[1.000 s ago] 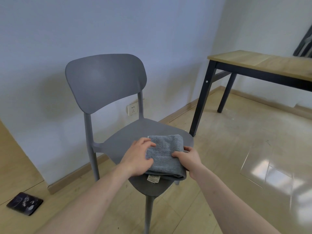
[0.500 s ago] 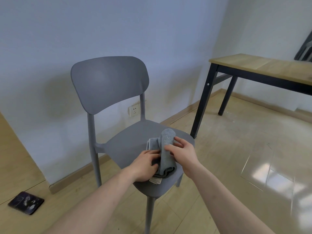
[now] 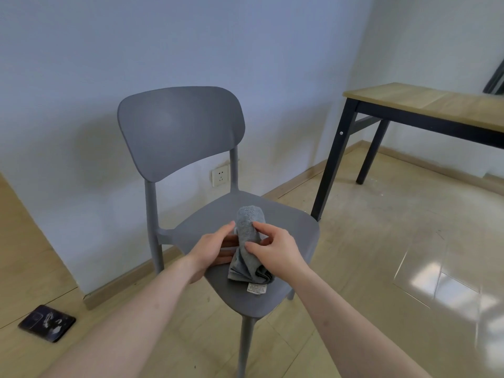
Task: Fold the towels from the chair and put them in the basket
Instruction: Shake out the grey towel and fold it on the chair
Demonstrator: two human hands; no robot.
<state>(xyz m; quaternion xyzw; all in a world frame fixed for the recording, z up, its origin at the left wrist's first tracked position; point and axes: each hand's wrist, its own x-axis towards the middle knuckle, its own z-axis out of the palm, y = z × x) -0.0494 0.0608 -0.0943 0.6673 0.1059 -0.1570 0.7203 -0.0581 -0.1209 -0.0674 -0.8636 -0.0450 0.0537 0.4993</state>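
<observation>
A small grey towel (image 3: pixel 249 227), folded into a narrow bundle with a white label at its near end, stands partly raised on the seat of the grey chair (image 3: pixel 294 230). My right hand (image 3: pixel 272 248) pinches the towel from the right with thumb and fingers. My left hand (image 3: pixel 212 248) holds the towel's left side, its fingers partly hidden behind the cloth. No basket is in view.
A wooden table (image 3: pixel 425 103) with black legs stands to the right. A dark flat object (image 3: pixel 47 322) lies on the floor at the lower left. A wall socket (image 3: pixel 219 175) sits behind the chair. Glossy floor stretches to the right.
The towel lay flat and folded on the seat a second ago; both hands have since gathered it up into a narrow upright bundle and brought it slightly nearer.
</observation>
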